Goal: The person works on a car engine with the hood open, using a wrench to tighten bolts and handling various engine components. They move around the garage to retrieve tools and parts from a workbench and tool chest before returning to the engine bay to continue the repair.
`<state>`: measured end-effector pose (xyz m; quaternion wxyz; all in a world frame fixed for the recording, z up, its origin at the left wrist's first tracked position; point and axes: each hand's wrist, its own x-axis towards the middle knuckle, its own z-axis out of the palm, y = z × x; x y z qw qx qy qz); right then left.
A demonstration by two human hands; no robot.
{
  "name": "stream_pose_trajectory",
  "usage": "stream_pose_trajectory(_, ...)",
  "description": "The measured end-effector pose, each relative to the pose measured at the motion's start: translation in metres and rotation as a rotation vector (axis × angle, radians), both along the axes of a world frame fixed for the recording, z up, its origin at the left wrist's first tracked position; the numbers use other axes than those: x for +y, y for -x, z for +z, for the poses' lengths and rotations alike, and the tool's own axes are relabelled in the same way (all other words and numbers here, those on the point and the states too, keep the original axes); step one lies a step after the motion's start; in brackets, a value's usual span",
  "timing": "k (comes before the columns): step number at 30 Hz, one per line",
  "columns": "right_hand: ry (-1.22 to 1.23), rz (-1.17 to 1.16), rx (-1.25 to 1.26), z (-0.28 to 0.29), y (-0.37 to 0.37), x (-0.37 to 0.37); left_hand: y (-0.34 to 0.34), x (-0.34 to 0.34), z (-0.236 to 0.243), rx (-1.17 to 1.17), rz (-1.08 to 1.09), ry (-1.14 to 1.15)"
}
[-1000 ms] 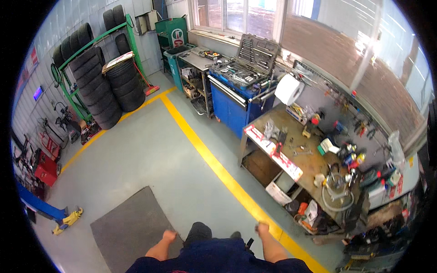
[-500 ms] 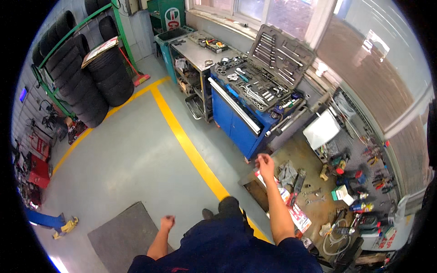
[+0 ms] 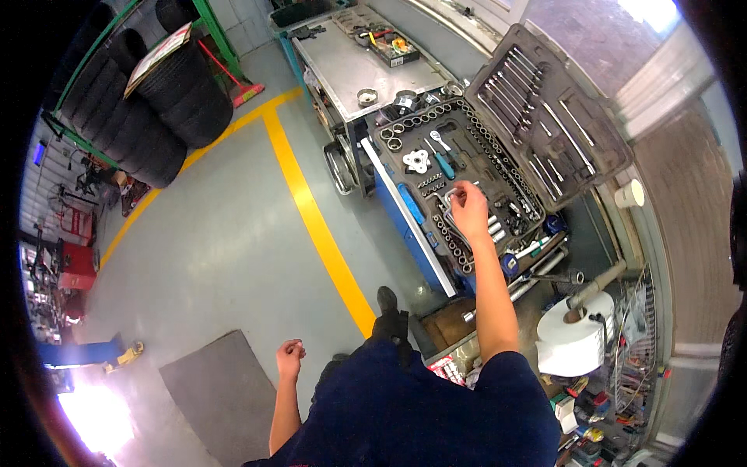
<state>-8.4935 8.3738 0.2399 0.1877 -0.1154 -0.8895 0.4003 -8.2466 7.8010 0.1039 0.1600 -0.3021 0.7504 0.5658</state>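
My right hand (image 3: 470, 208) is over an open tool case (image 3: 459, 117), its fingers half bent and slightly apart above the hex keys. I see nothing held in it. Sockets, a ratchet (image 3: 441, 142), a teal-handled driver (image 3: 444, 165) and a silver three-lobed piece (image 3: 416, 161) lie in the case's lower half. Several combination wrenches (image 3: 523, 78) are fixed in its raised lid. My left hand (image 3: 290, 358) hangs over the floor at my left, loosely curled, with nothing visible in it.
The case sits on a blue tool cabinet (image 3: 401, 226). Beyond it stands a metal-topped bench (image 3: 342, 66). A large white paper roll (image 3: 574, 335) and a paper cup (image 3: 629, 194) are at the right. Stacked tires (image 3: 187, 93) stand far left; a grey mat (image 3: 218, 389) lies on the floor.
I have moved closer to the tool cabinet, which is larger in view. My right hand has gone from beside the cluttered workbench to above the open tool case. My left hand still hangs free.
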Motion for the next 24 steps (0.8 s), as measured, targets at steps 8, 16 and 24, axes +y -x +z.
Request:
stream_pose_trajectory(8,-0.067,0.088,-0.177,-0.011,0.044,0.030,0.025,0.027,-0.008,-0.120,0.029,-0.004)
stream_pose_trajectory(16,-0.106,0.086,-0.192,-0.018,0.056,0.027,0.034,0.034,-0.021,-0.141,0.041,0.000)
stream_pose_trajectory(24,0.080,0.041,-0.156,-0.008,0.056,0.027,0.032,0.038,-0.025,-0.135,0.063,-0.021)
